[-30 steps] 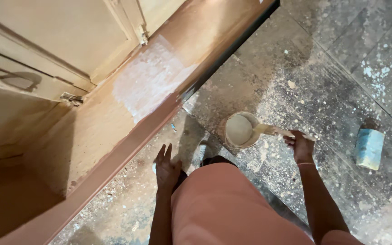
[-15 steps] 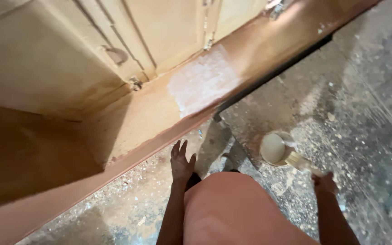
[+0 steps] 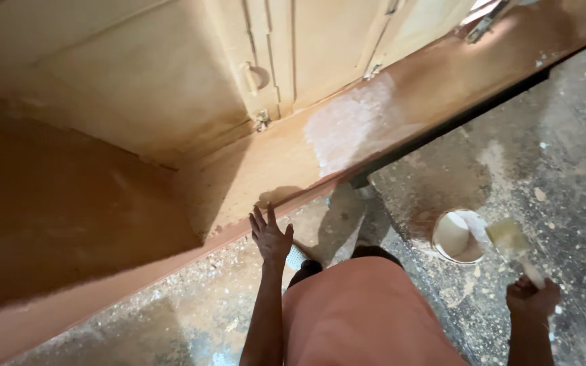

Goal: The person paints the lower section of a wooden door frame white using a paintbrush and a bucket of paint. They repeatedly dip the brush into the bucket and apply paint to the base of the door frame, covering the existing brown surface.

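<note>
Right hand (image 3: 532,297): closed on paintbrush (image 3: 515,245) handle, bristles up at 11 o'clock, just beside paint can (image 3: 458,236) | Paint can: on dusty floor (image 3: 564,169), at 9 o'clock of brush | Left hand (image 3: 270,236): open, fingers spread, near cabinet base (image 3: 293,163).

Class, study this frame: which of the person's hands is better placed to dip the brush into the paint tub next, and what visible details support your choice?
Right. The right hand already grips the paintbrush, its bristles just beside the white tub. The left hand is empty, fingers spread, near the brown ledge.
</note>
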